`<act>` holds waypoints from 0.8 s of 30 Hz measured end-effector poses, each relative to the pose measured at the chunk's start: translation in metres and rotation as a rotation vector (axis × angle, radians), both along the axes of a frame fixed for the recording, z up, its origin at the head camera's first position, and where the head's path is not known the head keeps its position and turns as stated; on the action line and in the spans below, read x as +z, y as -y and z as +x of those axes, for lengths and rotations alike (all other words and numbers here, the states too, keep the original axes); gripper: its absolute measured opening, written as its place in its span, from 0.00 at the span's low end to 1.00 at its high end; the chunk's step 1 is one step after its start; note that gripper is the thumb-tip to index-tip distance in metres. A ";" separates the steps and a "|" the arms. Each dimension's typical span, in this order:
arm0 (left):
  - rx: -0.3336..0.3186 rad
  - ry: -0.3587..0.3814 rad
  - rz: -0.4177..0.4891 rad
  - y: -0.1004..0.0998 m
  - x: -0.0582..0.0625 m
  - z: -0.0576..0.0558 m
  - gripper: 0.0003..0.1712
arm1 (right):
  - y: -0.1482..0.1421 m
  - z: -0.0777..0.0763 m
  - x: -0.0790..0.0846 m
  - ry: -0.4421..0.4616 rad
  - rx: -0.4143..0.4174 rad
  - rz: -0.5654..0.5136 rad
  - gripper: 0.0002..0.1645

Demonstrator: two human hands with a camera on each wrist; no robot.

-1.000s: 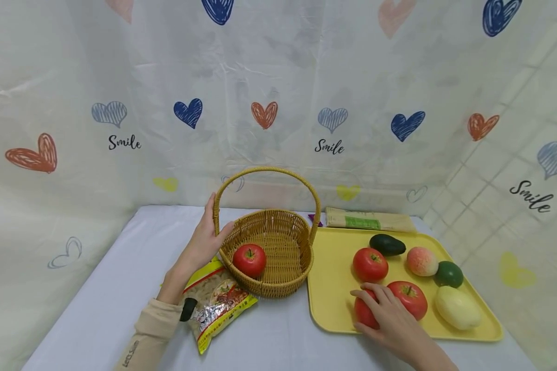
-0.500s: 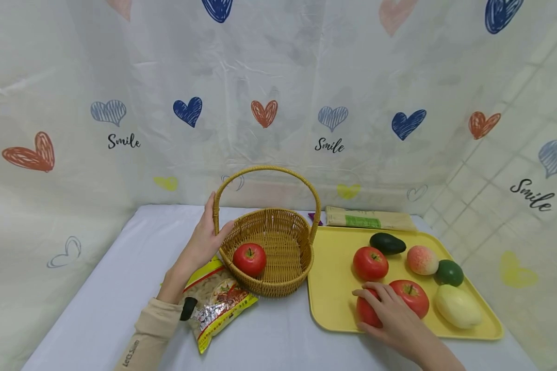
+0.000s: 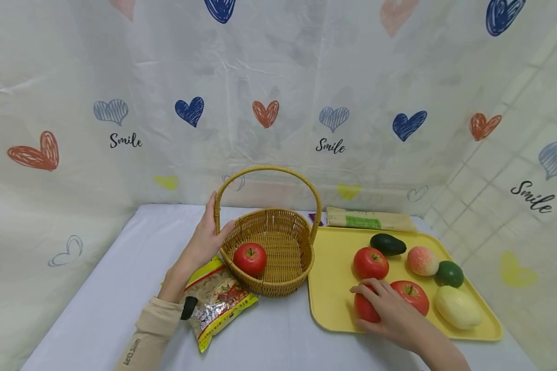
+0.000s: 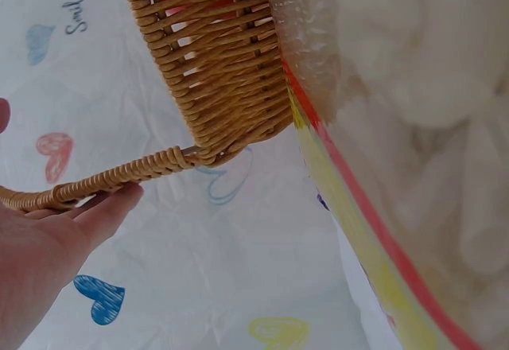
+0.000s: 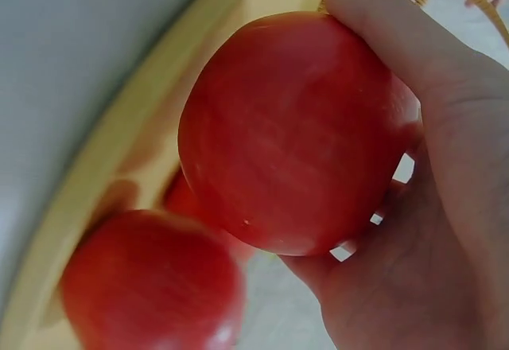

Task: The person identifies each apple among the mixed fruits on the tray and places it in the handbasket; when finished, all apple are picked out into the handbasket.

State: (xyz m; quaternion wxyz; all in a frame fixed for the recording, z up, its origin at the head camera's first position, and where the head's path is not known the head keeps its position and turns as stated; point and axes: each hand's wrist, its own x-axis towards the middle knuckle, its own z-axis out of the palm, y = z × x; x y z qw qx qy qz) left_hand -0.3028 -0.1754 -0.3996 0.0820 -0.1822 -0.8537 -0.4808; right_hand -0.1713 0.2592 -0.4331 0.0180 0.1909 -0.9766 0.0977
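Note:
A wicker basket (image 3: 283, 288) with a tall arched handle stands mid-table, a red apple (image 3: 249, 259) inside. My left hand (image 3: 204, 242) holds it at the left foot of the handle, the fingers behind and the thumb in front. In the left wrist view, fingers (image 4: 103, 215) lie along the handle (image 4: 119, 176). My right hand (image 3: 392, 314) grips another red apple (image 3: 365, 305) at the front of the yellow tray (image 3: 329, 288), thumb and fingers round its sides. The right wrist view shows that apple (image 5: 294, 135) close up; its underside relation to the tray is unclear.
Two more red apples (image 3: 370, 263), a dark green avocado (image 3: 388, 244), a peach (image 3: 422, 260), a green fruit (image 3: 448, 273) and a pale yellow fruit (image 3: 457, 307) lie on the tray. A yellow-edged food bag (image 3: 220, 304) lies by the basket; a tan packet (image 3: 369, 219) sits behind the tray.
My right hand and its apple have shifted only slightly, and a little more of the apple behind the hand shows. The left hand and basket have stayed put.

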 end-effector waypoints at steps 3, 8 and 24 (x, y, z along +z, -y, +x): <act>-0.001 0.000 -0.002 -0.001 0.000 0.000 0.55 | 0.003 -0.005 0.007 0.000 0.009 -0.016 0.35; 0.006 0.007 -0.012 -0.001 0.001 0.000 0.55 | 0.018 -0.015 0.023 -0.051 0.038 -0.031 0.35; 0.001 -0.001 -0.017 0.001 0.000 0.000 0.55 | 0.101 -0.056 0.061 -0.111 0.251 -0.072 0.36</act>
